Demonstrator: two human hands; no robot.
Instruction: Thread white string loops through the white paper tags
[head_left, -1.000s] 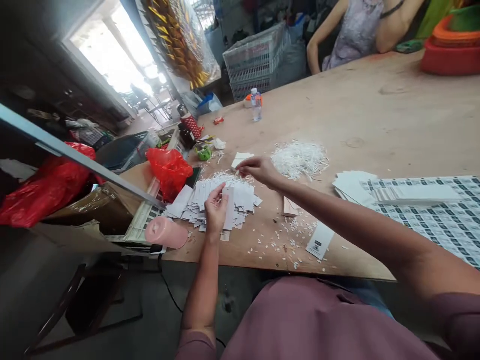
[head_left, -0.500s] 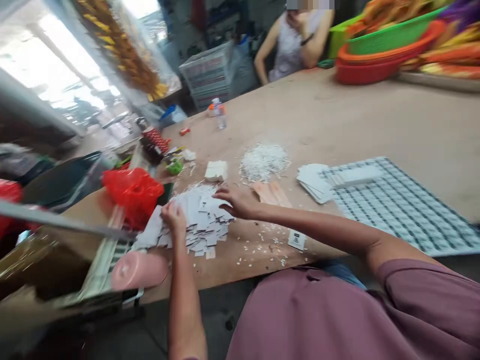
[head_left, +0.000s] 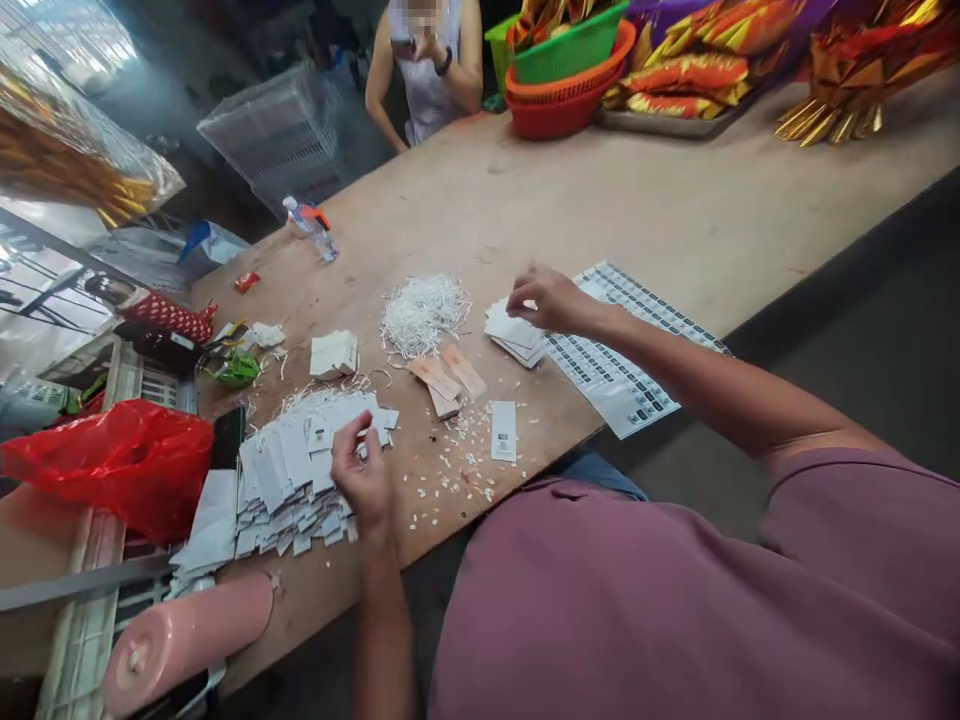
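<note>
My left hand (head_left: 362, 467) hovers at the right side of a spread pile of white card tags (head_left: 281, 470); its fingers are loosely curled, the thumb apart, with nothing visible in them. My right hand (head_left: 553, 300) is over a fanned stack of white cards (head_left: 512, 335), its fingertips pinched together; whatever they hold, if anything, is hidden. Under that forearm lies a sheet of printed stickers (head_left: 637, 395). One white card with a dark printed square (head_left: 504, 432) lies flat near the table's front edge, between my hands.
White string pieces (head_left: 426, 312) lie heaped mid-table, beside orange-pink paper strips (head_left: 446, 380) and a white block stack (head_left: 334, 354). A pink roll (head_left: 191, 640) and red plastic bag (head_left: 135, 465) are at left. A bottle (head_left: 311, 228), baskets (head_left: 570, 60) and a person (head_left: 431, 75) are beyond.
My right hand has left the tag pile and moved right to the card stack. My left hand has shifted to the pile's right side. The view has turned right.
</note>
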